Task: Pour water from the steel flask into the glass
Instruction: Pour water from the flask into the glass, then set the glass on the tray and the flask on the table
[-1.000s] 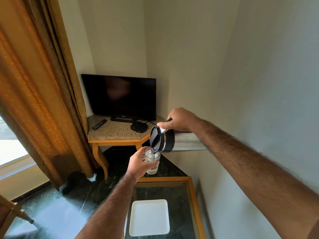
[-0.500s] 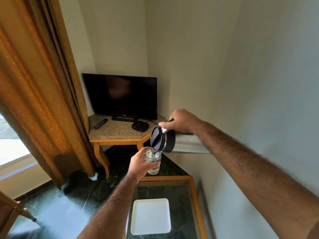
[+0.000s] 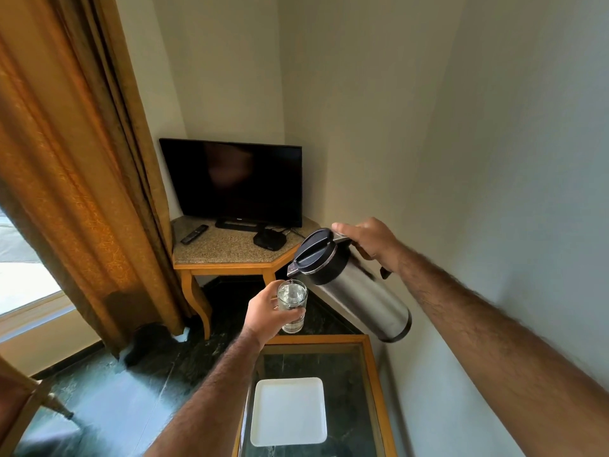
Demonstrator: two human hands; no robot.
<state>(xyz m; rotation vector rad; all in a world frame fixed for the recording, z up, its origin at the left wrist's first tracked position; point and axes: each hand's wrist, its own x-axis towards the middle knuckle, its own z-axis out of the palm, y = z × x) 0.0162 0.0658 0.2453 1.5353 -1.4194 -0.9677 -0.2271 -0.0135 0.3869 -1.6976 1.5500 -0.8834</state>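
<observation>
Sitting nearest is a white square plate point(image 3: 288, 412) on the glass-top table point(image 3: 374, 374). Just past it, the left hand point(image 3: 265, 316) is wrapped around the glass point(image 3: 292, 305), which has water in it. Right hand point(image 3: 370, 240) grips the handle of the steel flask point(image 3: 354, 288), tilted with its spout right above the glass rim. Farther back, a TV point(image 3: 235, 183) sits on a corner stand point(image 3: 227, 252).

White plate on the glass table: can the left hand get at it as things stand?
Probably not yet. The left hand is full, wrapped around the glass held up beyond the table's far edge. The plate itself lies uncovered, nothing on or over it.
</observation>
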